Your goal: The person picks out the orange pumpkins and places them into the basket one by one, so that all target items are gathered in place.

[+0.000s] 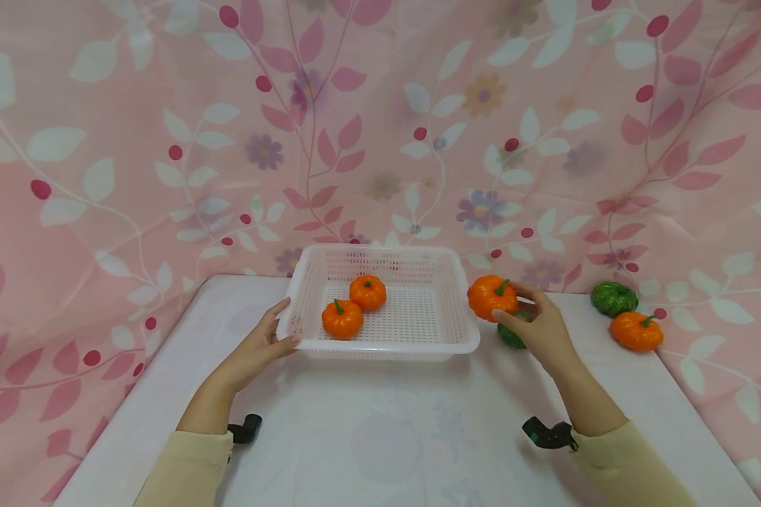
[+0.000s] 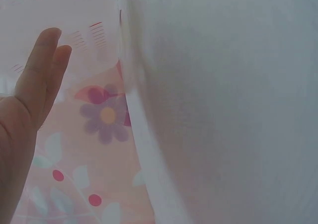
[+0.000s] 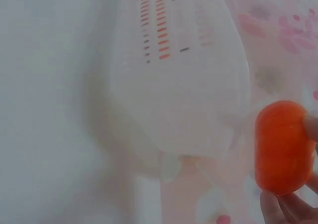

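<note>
A white plastic basket [image 1: 380, 347] with slotted walls sits in the middle of the head view. Two small orange pumpkins [image 1: 342, 320] lie inside, towards its left. My left hand [image 1: 254, 352] holds the basket's left end, thumb over the rim at the front corner and fingers along the outer side. Just outside the right rim, my right hand [image 1: 542, 327] grips another orange pumpkin [image 1: 491, 298] between thumb and fingers, its green stem facing up and right. In the right wrist view, this pumpkin [image 3: 282, 147] shows beside the basket's end wall [image 3: 179, 105].
Partly hidden behind my right hand is a green pumpkin [image 1: 511, 336]. Farther right, near the table edge, a dark green pumpkin [image 1: 614, 299] lies beside an orange one [image 1: 636, 332]. The white-covered table [image 1: 380, 436] meets a pink floral cloth [image 1: 380, 141] at the back.
</note>
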Demonstrator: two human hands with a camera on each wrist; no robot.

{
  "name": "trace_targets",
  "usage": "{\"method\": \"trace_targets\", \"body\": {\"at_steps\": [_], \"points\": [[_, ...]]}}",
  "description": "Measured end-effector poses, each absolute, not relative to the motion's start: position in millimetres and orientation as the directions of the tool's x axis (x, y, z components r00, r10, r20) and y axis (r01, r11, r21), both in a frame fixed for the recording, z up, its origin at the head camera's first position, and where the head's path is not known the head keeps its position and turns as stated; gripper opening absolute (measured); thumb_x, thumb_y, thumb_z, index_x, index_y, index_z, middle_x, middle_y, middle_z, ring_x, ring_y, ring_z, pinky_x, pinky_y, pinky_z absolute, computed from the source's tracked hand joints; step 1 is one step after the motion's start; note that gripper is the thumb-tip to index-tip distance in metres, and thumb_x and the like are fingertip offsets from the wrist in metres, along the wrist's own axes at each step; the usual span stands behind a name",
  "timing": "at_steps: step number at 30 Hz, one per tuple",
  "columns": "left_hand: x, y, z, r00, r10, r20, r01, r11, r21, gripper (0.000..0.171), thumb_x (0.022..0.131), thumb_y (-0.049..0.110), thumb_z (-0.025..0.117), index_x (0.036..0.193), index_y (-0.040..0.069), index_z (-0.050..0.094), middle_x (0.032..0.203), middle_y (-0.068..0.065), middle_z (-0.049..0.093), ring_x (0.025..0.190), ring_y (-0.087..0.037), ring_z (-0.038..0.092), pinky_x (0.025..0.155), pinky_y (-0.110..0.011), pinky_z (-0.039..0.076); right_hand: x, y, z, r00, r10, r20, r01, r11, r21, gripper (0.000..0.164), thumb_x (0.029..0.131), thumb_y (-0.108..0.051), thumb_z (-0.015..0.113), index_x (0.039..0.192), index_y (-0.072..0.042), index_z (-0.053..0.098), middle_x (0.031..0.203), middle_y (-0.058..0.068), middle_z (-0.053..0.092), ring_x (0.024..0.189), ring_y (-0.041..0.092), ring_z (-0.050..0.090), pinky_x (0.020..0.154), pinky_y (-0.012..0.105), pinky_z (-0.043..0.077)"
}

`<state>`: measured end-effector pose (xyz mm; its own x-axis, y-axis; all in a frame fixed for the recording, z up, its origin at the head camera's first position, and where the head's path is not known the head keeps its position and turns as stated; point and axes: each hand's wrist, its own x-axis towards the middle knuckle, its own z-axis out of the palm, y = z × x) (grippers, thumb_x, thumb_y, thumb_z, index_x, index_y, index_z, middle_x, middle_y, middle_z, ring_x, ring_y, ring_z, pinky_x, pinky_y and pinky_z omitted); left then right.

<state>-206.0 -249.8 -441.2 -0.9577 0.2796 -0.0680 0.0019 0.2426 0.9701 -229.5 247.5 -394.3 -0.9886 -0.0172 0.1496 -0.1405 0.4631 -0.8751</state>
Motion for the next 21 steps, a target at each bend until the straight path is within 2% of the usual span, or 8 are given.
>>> {"method": "trace_targets", "body": {"at_steps": [3,8,15,21], "points": [[-207,-250,-442,-0.955,0.29,-0.063,0.006,0.23,0.973,0.089,0.099,0.018,0.065,0.162,0.023,0.003,0.15,-0.027,0.035,0.121,-0.029,0.051,0.099,-0.029,0.049,-230,239,-395,-0.989,-0.029,0.146,-0.143,0.448,-0.883,0.073,0.089,-0.034,0.077,0.148,-0.007,0.044,0.148,0.015,0.045,0.128,0.037,0.049,0.086,0.01,0.048],[-207,-250,-442,-0.953,0.299,-0.054,0.007,0.201,0.98,0.09,0.098,0.018,0.067,0.162,0.023,0.004,0.149,-0.028,0.035,0.121,-0.029,0.051,0.098,-0.027,0.049,-232,225,-394,-0.987,-0.055,0.151,-0.159,0.436,-0.886,0.071,0.088,-0.032,0.079,0.146,-0.007,0.046,0.145,0.014,0.047,0.126,0.037,0.05,0.085,0.011,0.049],[-208,-250,-443,-0.953,0.299,-0.051,0.009,0.196,0.981,0.09,0.098,0.017,0.066,0.162,0.021,0.003,0.148,-0.03,0.035,0.117,-0.027,0.053,0.096,-0.023,0.05,-233,209,-393,-0.981,-0.115,0.155,-0.189,0.417,-0.889,0.069,0.087,-0.03,0.08,0.145,-0.01,0.048,0.143,0.013,0.049,0.122,0.036,0.055,0.09,0.026,0.054],[-207,-249,-442,-0.955,0.291,-0.058,0.004,0.208,0.978,0.089,0.098,0.017,0.066,0.162,0.022,0.004,0.148,-0.029,0.035,0.117,-0.028,0.053,0.096,-0.024,0.049,-235,198,-392,-0.977,-0.159,0.142,-0.196,0.405,-0.893,0.066,0.087,-0.028,0.08,0.143,-0.011,0.05,0.141,0.011,0.051,0.122,0.034,0.055,0.093,0.03,0.054]]}}
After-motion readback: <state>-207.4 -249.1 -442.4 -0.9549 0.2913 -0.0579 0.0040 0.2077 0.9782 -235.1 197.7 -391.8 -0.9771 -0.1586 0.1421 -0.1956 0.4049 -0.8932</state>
